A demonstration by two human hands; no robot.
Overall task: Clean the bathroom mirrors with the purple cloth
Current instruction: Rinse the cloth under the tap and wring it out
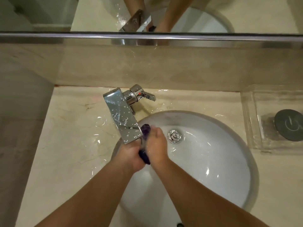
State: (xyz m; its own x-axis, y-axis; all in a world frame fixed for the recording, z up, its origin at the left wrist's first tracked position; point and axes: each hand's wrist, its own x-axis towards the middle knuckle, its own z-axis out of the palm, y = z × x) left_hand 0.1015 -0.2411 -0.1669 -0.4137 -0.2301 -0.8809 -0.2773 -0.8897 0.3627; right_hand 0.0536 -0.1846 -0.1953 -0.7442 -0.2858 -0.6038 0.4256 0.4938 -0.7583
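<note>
Purple cloth (145, 141) twisted between both hands, long axis 12-to-6; left hand (131, 154) clamps at 6, right hand (157, 145) at 12, under faucet (121, 115).

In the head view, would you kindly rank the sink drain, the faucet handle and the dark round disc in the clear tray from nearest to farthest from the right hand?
Measured from the right hand, which grips the purple cloth:
1. Sink drain: just to its right, in the basin.
2. Faucet handle: beyond it, at the back of the counter.
3. Dark round disc: far right, in the clear tray.
</note>
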